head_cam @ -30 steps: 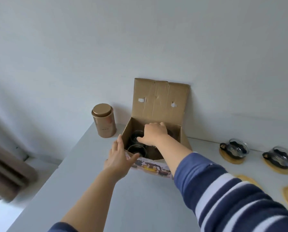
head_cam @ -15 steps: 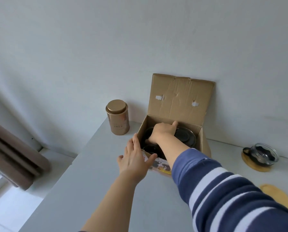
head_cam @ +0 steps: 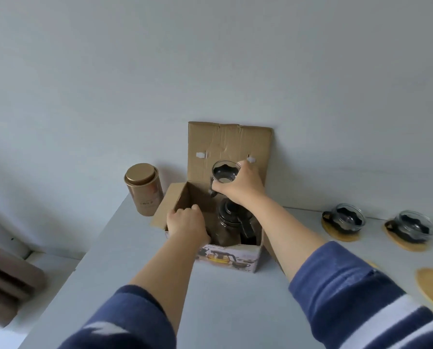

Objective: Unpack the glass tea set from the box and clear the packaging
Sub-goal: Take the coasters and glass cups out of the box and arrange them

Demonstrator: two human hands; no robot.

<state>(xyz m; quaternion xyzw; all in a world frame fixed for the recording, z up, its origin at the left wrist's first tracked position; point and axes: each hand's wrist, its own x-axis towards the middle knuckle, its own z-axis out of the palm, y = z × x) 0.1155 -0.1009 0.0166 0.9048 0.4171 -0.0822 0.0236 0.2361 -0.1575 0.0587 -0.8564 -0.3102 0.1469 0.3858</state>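
Note:
An open cardboard box (head_cam: 229, 144) stands against the wall with its lid flap upright. My right hand (head_cam: 238, 186) holds a glass tea cup (head_cam: 224, 172) with a dark insert just above the box. My left hand (head_cam: 186, 224) reaches down into the box's left side; its fingers are hidden, so I cannot see whether it holds anything. Inside the box a glass teapot (head_cam: 231, 220) with a black lid and handle shows. Two more glass cups (head_cam: 346, 219) (head_cam: 415, 227) sit on round wooden coasters at the right.
A gold tea tin (head_cam: 143, 188) stands left of the box by the wall. Bare wooden coasters (head_cam: 431, 288) lie near the table's right edge. The grey table (head_cam: 125, 258) ends at the left, with a brown radiator below.
My right hand has lifted a glass cup out of the box. My left hand has moved from the box's front edge into the box. The view has shifted closer.

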